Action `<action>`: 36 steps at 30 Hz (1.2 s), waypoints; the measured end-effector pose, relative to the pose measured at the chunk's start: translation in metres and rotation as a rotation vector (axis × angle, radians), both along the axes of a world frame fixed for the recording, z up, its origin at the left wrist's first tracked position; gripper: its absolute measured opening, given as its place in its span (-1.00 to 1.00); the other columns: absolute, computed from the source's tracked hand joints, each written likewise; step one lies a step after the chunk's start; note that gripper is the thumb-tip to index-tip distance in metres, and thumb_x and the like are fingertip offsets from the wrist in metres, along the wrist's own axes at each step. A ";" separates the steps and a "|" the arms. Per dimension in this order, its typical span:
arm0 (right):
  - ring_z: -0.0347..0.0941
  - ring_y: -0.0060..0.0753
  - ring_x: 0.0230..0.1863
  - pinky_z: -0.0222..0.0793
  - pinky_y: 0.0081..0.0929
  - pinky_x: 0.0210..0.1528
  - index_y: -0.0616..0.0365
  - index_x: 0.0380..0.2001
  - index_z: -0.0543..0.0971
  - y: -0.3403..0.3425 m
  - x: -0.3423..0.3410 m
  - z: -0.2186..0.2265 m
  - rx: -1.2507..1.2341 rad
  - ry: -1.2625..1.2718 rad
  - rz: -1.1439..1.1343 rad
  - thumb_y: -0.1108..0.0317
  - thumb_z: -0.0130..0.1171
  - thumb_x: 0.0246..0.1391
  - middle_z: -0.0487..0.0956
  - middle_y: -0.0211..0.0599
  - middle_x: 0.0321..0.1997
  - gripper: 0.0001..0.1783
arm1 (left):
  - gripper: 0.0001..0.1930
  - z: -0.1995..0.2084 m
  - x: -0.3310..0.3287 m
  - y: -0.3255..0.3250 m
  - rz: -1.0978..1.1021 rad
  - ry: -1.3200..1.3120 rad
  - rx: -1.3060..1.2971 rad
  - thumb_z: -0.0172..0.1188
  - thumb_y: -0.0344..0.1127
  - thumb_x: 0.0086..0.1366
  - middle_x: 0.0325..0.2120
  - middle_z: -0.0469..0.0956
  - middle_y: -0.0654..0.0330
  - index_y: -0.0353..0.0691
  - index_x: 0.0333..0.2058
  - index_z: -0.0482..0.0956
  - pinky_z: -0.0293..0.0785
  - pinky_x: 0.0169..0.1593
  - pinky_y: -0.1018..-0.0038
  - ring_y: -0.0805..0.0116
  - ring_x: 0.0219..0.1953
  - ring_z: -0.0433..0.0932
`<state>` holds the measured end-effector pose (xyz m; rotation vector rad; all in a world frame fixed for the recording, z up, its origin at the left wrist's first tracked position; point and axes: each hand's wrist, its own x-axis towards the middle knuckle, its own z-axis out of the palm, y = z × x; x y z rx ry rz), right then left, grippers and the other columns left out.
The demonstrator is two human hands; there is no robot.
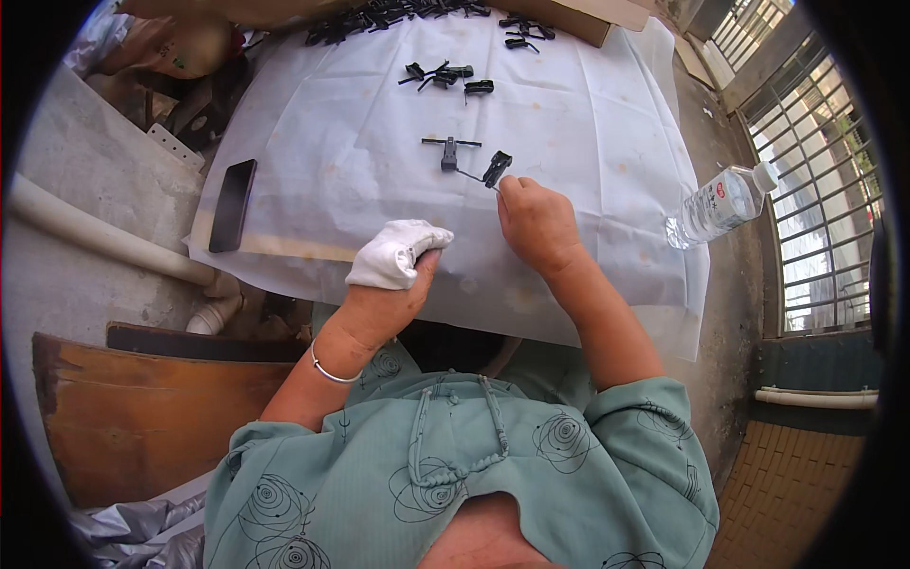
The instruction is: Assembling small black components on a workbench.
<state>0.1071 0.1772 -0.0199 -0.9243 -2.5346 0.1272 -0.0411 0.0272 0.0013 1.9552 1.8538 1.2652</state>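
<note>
My left hand is closed, its fingers wrapped in a white cloth and the thumb pressed along its side. Between the thumb and fingertips of my right hand is the thin end of a small black plastic part. Just left of it, a T-shaped black plastic part lies on the white table cover; a thin black strip runs between the two, and I cannot tell whether it joins them. Farther back sits a small cluster of black parts, with a single one beside it.
A phone lies at the table's left edge. On the right, a clear water bottle is tilted near the edge. Many black parts are heaped at the far side, next to a cardboard box. A pipe runs along the left wall.
</note>
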 end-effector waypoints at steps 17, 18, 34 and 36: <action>0.31 -0.34 -0.67 0.24 -0.44 -0.60 0.17 -0.52 0.44 -0.075 0.012 0.038 -0.272 0.350 0.557 0.46 0.16 -0.10 0.38 -0.31 -0.62 -0.91 | -0.79 0.011 0.016 -0.017 -0.040 -0.886 -0.298 0.04 -0.44 0.21 -0.43 0.49 0.19 -0.36 -0.17 0.40 0.40 -0.39 0.60 0.52 -0.48 0.44; 0.26 -0.41 -0.68 0.20 -0.49 -0.61 0.20 -0.52 0.44 -0.077 0.009 0.035 -0.389 0.478 0.449 0.45 0.16 -0.07 0.38 -0.31 -0.64 -0.90 | -0.77 0.013 0.017 -0.017 -0.081 -0.897 -0.254 0.02 -0.46 0.23 -0.43 0.47 0.24 -0.36 -0.14 0.38 0.38 -0.42 0.65 0.58 -0.48 0.40; 0.23 -0.46 -0.60 0.25 -0.50 -0.45 0.31 -0.52 0.42 -0.077 0.005 0.043 -0.723 0.374 0.419 0.33 -0.06 0.17 0.36 -0.26 -0.67 -0.73 | -0.69 0.011 0.027 -0.025 0.022 -0.517 -0.023 0.10 -0.50 0.14 -0.38 0.49 0.24 -0.36 -0.10 0.41 0.42 -0.31 0.64 0.58 -0.40 0.43; 0.23 -0.51 -0.59 0.25 -0.51 -0.45 0.30 -0.52 0.43 -0.079 0.003 0.030 -0.793 0.427 0.389 0.32 -0.06 0.17 0.37 -0.29 -0.66 -0.73 | -0.68 0.003 0.025 -0.022 0.038 -0.356 0.055 0.11 -0.50 0.12 -0.37 0.49 0.21 -0.36 -0.11 0.42 0.41 -0.27 0.62 0.55 -0.38 0.44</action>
